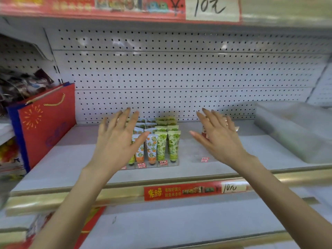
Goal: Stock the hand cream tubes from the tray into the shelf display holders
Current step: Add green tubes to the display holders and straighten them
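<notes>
A clear display holder (177, 163) stands on the grey shelf (71, 159) in the middle, filled with rows of upright hand cream tubes. Orange-patterned tubes (151, 148) stand left, green-patterned tubes (173, 144) right, more rows behind. My left hand (118, 139) hovers open, fingers spread, over the holder's left side and hides some tubes. My right hand (219, 135) is open too, to the right of the holder, in front of a reddish object (204, 133) that it mostly hides.
A red gift bag (46, 123) stands at the shelf's left end. A translucent plastic bin (294, 130) lies at the right. A small red price tag (204, 159) lies on the shelf. The pegboard back wall (179, 72) is bare. A gold shelf rail (125, 193) runs across the front.
</notes>
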{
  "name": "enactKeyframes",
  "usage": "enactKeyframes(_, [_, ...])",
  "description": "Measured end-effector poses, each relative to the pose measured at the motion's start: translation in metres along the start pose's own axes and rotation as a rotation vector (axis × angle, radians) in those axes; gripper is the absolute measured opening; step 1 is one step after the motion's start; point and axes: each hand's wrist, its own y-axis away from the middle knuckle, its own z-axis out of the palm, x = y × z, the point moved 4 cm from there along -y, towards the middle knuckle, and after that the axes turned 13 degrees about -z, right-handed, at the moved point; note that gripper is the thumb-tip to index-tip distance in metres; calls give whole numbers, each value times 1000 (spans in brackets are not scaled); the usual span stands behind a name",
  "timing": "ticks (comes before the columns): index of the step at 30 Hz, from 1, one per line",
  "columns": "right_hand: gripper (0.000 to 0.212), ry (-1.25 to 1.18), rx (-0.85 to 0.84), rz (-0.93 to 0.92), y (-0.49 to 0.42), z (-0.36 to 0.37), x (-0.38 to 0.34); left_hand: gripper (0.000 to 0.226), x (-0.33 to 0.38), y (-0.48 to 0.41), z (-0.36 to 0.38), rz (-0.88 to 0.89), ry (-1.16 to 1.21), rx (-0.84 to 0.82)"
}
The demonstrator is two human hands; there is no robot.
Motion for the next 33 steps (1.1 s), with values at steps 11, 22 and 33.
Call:
enactKeyframes(11, [87,77,-61,183,54,-8,69,79,55,-1,7,13,-31,-47])
enactKeyframes(22, [80,61,-81,189,98,-10,173,85,172,1,21,-1,-8,-27])
enactKeyframes(33, [89,88,-114,120,134,-6,259,79,277,22,33,-15,15,-56])
